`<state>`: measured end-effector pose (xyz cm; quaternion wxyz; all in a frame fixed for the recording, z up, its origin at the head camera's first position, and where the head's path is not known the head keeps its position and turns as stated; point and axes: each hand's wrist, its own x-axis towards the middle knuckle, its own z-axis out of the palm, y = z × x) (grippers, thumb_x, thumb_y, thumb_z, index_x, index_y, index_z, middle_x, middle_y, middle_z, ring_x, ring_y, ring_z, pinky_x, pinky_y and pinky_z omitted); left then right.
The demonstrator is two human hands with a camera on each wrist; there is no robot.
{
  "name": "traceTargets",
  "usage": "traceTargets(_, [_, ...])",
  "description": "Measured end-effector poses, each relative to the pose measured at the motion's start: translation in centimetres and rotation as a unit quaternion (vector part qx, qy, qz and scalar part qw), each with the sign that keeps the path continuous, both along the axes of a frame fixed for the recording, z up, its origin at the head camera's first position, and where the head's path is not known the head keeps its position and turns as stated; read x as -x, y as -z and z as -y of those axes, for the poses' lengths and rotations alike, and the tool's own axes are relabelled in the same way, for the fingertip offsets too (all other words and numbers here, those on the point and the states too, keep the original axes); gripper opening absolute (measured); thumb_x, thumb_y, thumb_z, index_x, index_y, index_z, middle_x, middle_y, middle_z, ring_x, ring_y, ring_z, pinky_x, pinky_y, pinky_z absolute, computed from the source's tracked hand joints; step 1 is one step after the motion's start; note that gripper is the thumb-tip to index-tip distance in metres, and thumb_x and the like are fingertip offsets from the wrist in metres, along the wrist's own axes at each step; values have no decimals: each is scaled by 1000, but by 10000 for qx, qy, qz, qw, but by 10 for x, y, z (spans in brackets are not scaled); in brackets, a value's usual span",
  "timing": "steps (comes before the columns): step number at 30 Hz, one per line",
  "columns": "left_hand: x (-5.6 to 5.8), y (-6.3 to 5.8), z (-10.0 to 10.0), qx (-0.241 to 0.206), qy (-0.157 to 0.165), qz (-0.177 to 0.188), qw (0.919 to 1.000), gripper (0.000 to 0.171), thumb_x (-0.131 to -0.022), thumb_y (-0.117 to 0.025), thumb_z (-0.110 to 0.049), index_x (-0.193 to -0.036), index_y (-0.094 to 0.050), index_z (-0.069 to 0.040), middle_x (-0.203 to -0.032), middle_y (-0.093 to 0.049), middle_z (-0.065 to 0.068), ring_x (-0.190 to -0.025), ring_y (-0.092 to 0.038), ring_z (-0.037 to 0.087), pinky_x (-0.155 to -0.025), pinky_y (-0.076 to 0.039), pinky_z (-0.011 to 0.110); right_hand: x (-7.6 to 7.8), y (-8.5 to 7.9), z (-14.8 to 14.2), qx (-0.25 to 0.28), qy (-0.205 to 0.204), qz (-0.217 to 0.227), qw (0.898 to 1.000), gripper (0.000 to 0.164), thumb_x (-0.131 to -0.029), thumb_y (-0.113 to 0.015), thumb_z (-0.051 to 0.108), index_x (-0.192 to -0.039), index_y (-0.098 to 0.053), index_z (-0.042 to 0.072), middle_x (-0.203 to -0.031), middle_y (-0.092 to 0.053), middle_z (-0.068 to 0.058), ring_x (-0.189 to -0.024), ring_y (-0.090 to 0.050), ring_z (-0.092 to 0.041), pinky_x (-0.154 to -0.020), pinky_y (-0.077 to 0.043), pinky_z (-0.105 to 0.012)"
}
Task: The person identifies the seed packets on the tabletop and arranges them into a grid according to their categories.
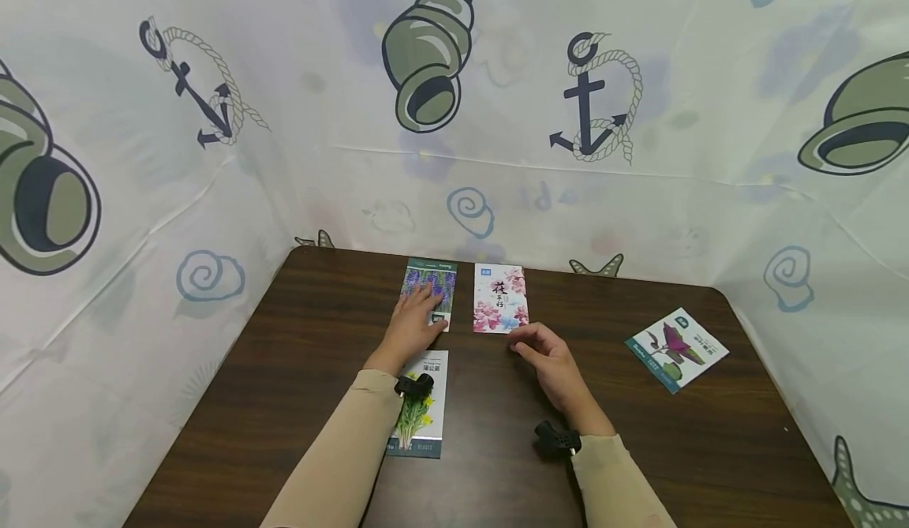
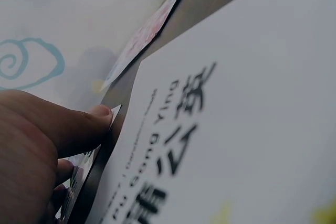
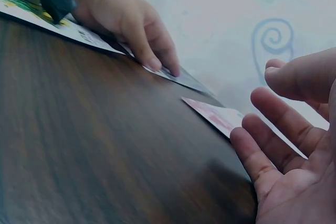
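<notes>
My left hand (image 1: 410, 327) rests with spread fingers on a seed packet printed with purple flower spikes (image 1: 445, 282), hiding part of its front. Under the left wrist lies a dandelion seed packet (image 1: 435, 382), its large print (image 2: 184, 108) filling much of the left wrist view. A white packet with pink blossoms (image 1: 500, 295) lies beside the purple one. At its lower right corner is my right hand (image 1: 557, 370), fingers loosely bent and nothing held; the right wrist view shows its fingers apart, palm partly turned up.
Farther right on the dark wooden table (image 1: 497, 449), a packet with a purple-leaved plant (image 1: 678, 350) lies at an angle. A pale curtain (image 1: 511, 117) printed with shells and anchors hangs around the table's back and sides. Each wrist wears a black camera.
</notes>
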<state>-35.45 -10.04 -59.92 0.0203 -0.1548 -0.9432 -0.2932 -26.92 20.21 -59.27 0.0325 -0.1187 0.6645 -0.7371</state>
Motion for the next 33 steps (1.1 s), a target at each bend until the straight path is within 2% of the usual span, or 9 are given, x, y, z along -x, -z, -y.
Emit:
traceTargets(4, [0, 1, -1, 13, -3, 6, 10000, 65, -105, -74, -35, -162, -54, -11, -179, -32, 16, -171, -20, 37, -139, -9, 61, 3, 1, -5, 106, 161, -48, 9998, 30, -106, -65, -2, -131, -59, -17, -129, -66, -15, -122, -66, -28, -106, -61, -28])
traceTargets(7, [1, 1, 0, 6, -5, 6, 10000, 66, -105, -74, -36, -162, -54, -11, -179, -31, 15, -171, -19, 36, -139, -8, 61, 5, 2, -9, 100, 252, -67, 9996, 29, -107, -64, -3, -131, -59, -17, -127, -67, -11, -119, -67, -23, -105, -61, -28])
traceTargets(10, [1, 1, 0, -13, -8, -16, 10000, 66, -105, -74, -36, -162, -54, -11, -179, -31, 15, -171, -19, 36, -139, -9, 61, 7, 3, -14, 71, 340, -61, 9994, 29, -107, -64, -2, -131, -59, -17, -128, -66, -13, -120, -68, -25, -105, -61, -28])
traceTargets(17, [1, 0, -1, -20, -14, 18, 10000, 66, -105, -75, -35, -162, -54, -10, -179, -31, 16, -171, -19, 37, -139, -9, 62, 12, 5, -28, 47, 555, -131, 9984, 31, -107, -63, -2, -133, -56, -19, -134, -59, -32, -119, -67, -28, -104, -61, -28])
traceTargets(19, [1, 0, -1, -33, -14, 28, 10000, 66, -105, -75, -35, -162, -54, -10, -179, -31, 16, -171, -19, 37, -139, -9, 62, 12, 4, -32, 14, 661, -114, 9978, 32, -108, -63, -2, -133, -56, -18, -133, -61, -29, -119, -66, -28, -104, -60, -26])
traceTargets(25, [1, 1, -1, -79, 2, 17, 10000, 66, -105, -75, -35, -162, -53, -10, -179, -31, 16, -171, -19, 38, -139, -9, 62, 13, 2, -38, -5, 1061, 25, 9944, 29, -107, -65, -2, -133, -60, -14, -125, -67, -9, -122, -61, -33, -102, -58, -21])
traceTargets(28, [2, 2, -1, -113, 17, 9, 9999, 66, -104, -75, -35, -162, -54, -10, -179, -32, 15, -171, -19, 37, -139, -9, 62, 13, 1, -40, -66, 1221, 52, 9925, 30, -106, -66, -1, -133, -61, -13, -124, -67, -7, -124, -59, -35, -101, -56, -21])
traceTargets(33, [3, 2, 0, -134, 29, -3, 9999, 66, -104, -75, -35, -162, -54, -10, -179, -32, 15, -171, -19, 37, -139, -9, 62, 14, 1, -45, -98, 1422, 36, 9898, 31, -107, -67, 1, -133, -62, -12, -126, -66, -9, -124, -58, -25, -103, -52, -21])
